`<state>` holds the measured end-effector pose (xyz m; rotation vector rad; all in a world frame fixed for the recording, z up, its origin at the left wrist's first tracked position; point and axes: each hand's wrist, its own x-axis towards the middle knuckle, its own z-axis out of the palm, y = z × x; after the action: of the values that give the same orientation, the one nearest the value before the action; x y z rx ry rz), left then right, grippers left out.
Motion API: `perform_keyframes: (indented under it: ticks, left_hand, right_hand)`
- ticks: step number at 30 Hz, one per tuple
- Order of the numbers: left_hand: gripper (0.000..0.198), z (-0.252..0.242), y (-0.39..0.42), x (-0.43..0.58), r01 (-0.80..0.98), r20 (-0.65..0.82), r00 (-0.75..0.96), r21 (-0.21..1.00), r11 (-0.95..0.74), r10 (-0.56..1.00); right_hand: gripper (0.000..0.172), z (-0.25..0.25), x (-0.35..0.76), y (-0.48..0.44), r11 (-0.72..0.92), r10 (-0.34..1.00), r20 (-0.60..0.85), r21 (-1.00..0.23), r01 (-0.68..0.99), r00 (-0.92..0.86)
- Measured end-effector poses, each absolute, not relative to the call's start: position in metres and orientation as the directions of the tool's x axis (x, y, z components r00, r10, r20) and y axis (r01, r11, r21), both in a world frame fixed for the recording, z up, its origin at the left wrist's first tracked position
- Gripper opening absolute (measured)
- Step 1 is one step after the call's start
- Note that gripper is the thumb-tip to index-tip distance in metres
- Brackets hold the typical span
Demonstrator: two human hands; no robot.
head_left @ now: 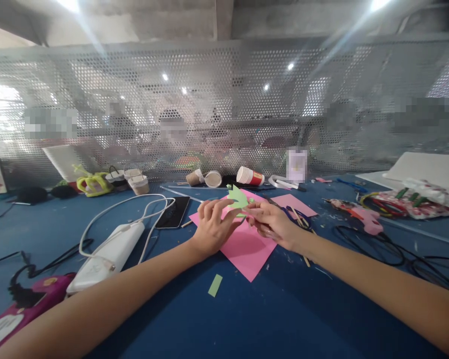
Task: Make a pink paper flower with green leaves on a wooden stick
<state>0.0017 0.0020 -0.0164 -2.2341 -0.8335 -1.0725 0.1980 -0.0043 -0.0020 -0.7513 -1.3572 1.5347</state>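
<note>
A light green paper piece (238,196) with pointed ends stands up between my two hands, over a pink sheet (249,252). My right hand (271,223) pinches its lower right part between thumb and fingers. My left hand (216,227) is curved at the paper's left side, thumb and fingers apart; whether a fingertip touches the paper is not clear. A small green paper strip (215,285) lies on the blue table in front of the pink sheet.
To the left are a black phone (173,212), a white power bank (107,254) with a cable and a magenta device (33,309). Paper cups (250,176) line the back. At right lie scissors (297,217), wooden sticks and a pink glue gun (370,221) with black cord.
</note>
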Motion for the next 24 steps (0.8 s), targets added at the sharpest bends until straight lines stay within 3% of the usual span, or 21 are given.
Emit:
perform_keyframes:
  ticks: [3, 7, 15, 19, 24]
  left_hand:
    - [0.011, -0.015, 0.003, 0.002, 0.726, 0.788, 0.459, -0.067, -0.684, 0.410]
    - [0.020, -0.012, 0.005, 0.002, 0.693, 0.701, 0.494, 0.041, -0.720, 0.515]
    - [0.025, -0.013, -0.002, 0.009, 0.499, 0.604, 0.680, 0.033, -0.866, 0.415]
    - [0.022, -0.016, -0.002, 0.007, 0.396, 0.583, 0.732, 0.057, -0.916, 0.353]
    - [0.021, -0.014, -0.006, 0.008, 0.254, 0.571, 0.713, 0.332, -0.909, 0.407]
  right_hand:
    - [0.028, 0.001, 0.197, -0.007, 0.009, 0.901, 0.115, -0.969, -0.246, -0.418]
    - [0.029, 0.001, 0.195, -0.009, 0.030, 0.900, 0.161, -0.950, -0.311, -0.406]
    - [0.028, -0.003, 0.186, -0.013, 0.124, 0.938, 0.215, -0.941, -0.316, -0.273]
    - [0.033, -0.008, 0.181, -0.019, 0.271, 0.940, 0.301, -0.944, -0.186, -0.159]
    - [0.028, -0.018, 0.186, -0.021, 0.485, 0.867, 0.463, -0.869, 0.101, -0.182]
